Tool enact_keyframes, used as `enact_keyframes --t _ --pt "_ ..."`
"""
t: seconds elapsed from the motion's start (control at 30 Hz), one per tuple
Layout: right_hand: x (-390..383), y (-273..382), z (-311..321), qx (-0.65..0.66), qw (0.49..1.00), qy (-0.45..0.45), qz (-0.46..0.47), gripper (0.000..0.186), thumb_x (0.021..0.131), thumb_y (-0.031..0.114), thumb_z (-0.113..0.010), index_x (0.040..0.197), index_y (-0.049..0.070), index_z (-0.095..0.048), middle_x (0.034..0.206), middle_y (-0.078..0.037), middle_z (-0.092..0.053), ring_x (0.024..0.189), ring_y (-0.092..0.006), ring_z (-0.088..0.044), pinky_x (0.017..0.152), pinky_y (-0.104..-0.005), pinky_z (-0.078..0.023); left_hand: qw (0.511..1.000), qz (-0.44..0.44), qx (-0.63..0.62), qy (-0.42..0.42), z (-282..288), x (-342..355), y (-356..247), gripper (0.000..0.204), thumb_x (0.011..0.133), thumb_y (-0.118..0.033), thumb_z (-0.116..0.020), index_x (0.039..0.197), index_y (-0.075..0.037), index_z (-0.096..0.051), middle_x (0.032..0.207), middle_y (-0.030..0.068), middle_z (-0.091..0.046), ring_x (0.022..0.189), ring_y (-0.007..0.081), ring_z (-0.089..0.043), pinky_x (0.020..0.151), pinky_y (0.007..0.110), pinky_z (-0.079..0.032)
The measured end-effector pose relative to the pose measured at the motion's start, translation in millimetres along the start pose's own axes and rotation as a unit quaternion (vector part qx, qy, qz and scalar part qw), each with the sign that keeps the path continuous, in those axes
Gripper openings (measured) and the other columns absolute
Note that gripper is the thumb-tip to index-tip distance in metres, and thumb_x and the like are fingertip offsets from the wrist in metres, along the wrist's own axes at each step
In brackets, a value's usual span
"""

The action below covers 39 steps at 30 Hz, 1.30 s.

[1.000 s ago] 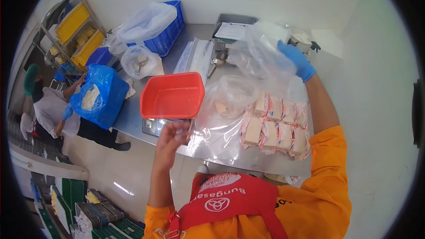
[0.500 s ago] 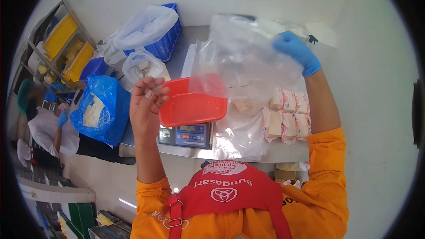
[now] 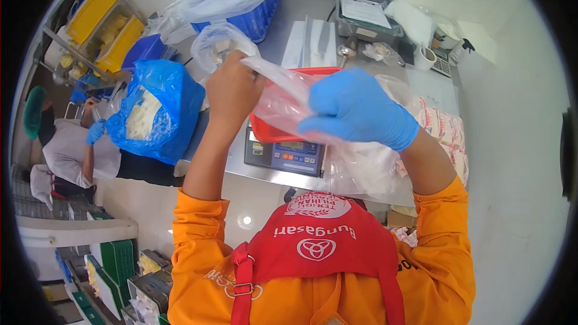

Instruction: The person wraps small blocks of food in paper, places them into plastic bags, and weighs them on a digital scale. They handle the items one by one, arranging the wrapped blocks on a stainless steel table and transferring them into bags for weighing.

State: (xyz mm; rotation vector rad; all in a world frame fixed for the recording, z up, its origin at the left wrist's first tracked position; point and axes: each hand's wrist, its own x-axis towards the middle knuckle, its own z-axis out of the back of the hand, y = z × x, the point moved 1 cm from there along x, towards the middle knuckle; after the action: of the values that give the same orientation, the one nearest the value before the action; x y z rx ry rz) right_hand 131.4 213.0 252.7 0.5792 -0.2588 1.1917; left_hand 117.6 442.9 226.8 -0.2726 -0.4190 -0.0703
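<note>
A clear plastic bag (image 3: 282, 97) is stretched between my two hands over a red tray (image 3: 260, 130). My left hand (image 3: 233, 89), bare, is closed on the bag's upper left edge. In a blue glove, my right hand (image 3: 355, 108) is closed on the bag's other side; its fingertips are partly hidden. The tray rests on a digital scale (image 3: 295, 156), whose panel shows in front of it. More clear plastic bags (image 3: 361, 167) lie flat right of the scale. Beyond my right wrist sit several wrapped pale blocks (image 3: 442, 132) in red-and-white paper, partly covered by my forearm.
Left of the scale stands a blue plastic bag (image 3: 192, 99) of white stuff, with a clear bag (image 3: 211, 39) and a lined blue crate (image 3: 262, 21) behind. A grey tray (image 3: 394, 31), white cup (image 3: 425, 59) and calculator (image 3: 442, 67) stand far right. A co-worker (image 3: 84, 147) is at left.
My left hand has gone from free, loosely curled fingers to gripping the bag. My right hand has brought the bag left and nearer, uncovering the grey tray behind. The view has shifted.
</note>
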Motion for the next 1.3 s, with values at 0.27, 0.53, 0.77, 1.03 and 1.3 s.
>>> enact_keyframes --t 0.27,0.53,0.77,1.03,1.3 --pt "-2.1 2.3 -37.3 -0.109 0.974 -0.187 -0.065 0.020 0.083 0.014 -0.066 0.101 0.006 -0.067 0.105 -0.013 -0.066 0.089 -0.0337 -0.066 0.082 -0.0437 -0.053 1.000 -0.009 -0.007 -0.001 -27.9 -38.1 19.4 0.043 0.073 0.006 -0.055 0.115 0.000 -0.058 0.141 0.0244 -0.047 0.084 0.0451 -0.066 0.068 0.051 -0.055" --pt "-3.8 -130.3 -119.9 -0.007 0.925 0.262 -0.276 0.040 0.091 0.037 -0.062 0.119 0.008 -0.066 0.127 -0.020 -0.063 0.117 -0.0390 -0.059 0.098 -0.0449 -0.049 0.985 -0.108 -0.075 0.112 -46.1 -81.9 -21.1 0.058 0.074 0.004 -0.056 0.131 0.000 -0.050 0.154 0.0263 -0.033 0.084 0.0459 -0.066 0.064 0.051 -0.055" --pt "-2.0 -113.9 -215.1 0.049 0.826 0.338 -0.449 0.099 0.077 0.057 -0.070 0.158 0.031 -0.021 0.168 -0.009 0.003 0.149 -0.0486 0.010 0.101 -0.0863 -0.010 0.989 -0.078 -0.124 -0.025 -114.5 -71.6 -17.3 0.058 0.079 -0.006 -0.065 0.135 -0.006 -0.051 0.148 0.0234 -0.042 0.109 0.0456 -0.061 0.081 0.048 -0.055" --pt "34.7 -119.9 -207.0 0.031 0.829 0.297 -0.473 0.085 0.080 0.047 -0.070 0.155 0.024 -0.035 0.166 -0.014 -0.014 0.149 -0.0495 -0.007 0.104 -0.0817 -0.018 0.981 -0.014 -0.171 -0.085 -142.3 -52.5 32.6 0.048 0.079 -0.009 -0.070 0.125 -0.004 -0.059 0.132 0.0216 -0.053 0.120 0.0412 -0.055 0.098 0.044 -0.047" --pt "16.8 -97.1 -157.8 0.038 0.959 0.197 -0.200 0.030 0.084 0.028 -0.063 0.100 0.006 -0.076 0.096 -0.016 -0.073 0.095 -0.0322 -0.069 0.089 -0.0407 -0.052 0.965 -0.025 -0.155 -0.209 -119.3 -81.0 21.8 0.039 0.083 -0.008 -0.069 0.122 -0.006 -0.063 0.128 0.0212 -0.056 0.116 0.0342 -0.057 0.092 0.044 -0.047"
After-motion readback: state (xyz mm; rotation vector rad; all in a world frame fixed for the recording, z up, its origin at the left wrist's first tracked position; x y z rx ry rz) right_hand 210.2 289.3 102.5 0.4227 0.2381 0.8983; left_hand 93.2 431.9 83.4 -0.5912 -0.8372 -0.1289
